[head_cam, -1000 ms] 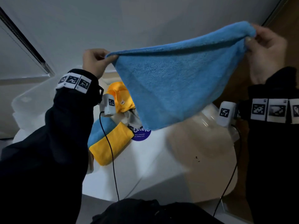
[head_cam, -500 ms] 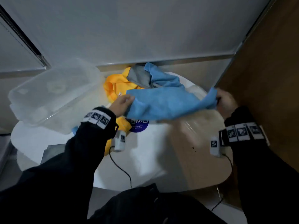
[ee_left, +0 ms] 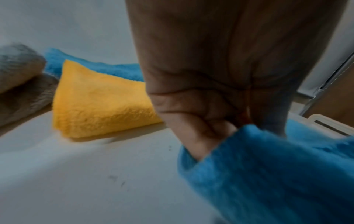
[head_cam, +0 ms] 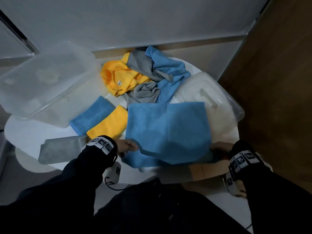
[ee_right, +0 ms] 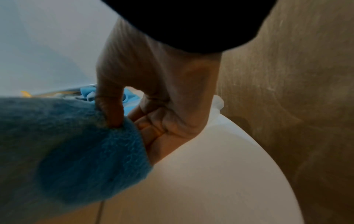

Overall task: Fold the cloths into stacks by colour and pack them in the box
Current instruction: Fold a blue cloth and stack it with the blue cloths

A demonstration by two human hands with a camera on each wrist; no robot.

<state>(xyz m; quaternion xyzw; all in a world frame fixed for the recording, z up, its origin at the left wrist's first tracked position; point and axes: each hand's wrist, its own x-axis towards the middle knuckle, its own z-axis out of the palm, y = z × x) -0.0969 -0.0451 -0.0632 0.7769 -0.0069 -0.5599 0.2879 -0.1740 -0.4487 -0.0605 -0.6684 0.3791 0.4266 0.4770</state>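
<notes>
A blue cloth (head_cam: 168, 130) lies spread on the white round table (head_cam: 30, 132), its near edge doubled over. My left hand (head_cam: 126, 146) pinches its near left corner (ee_left: 239, 151). My right hand (head_cam: 219, 147) pinches the near right corner (ee_right: 107, 136). Left of it lie a folded yellow cloth (head_cam: 108, 125), a folded blue cloth (head_cam: 91, 115) and a folded grey cloth (head_cam: 60, 149). A loose heap of yellow, grey and blue cloths (head_cam: 143, 76) sits at the back. The clear plastic box (head_cam: 42, 81) stands at the far left.
The box's clear lid (head_cam: 219, 102) lies at the right of the table, partly under the spread cloth. A brown wooden panel (head_cam: 278, 81) rises on the right, and a white wall (head_cam: 135, 19) stands behind the table.
The blue cloth, held high in the air a second ago, has come down onto the table. Both hands have drawn its corners toward my body.
</notes>
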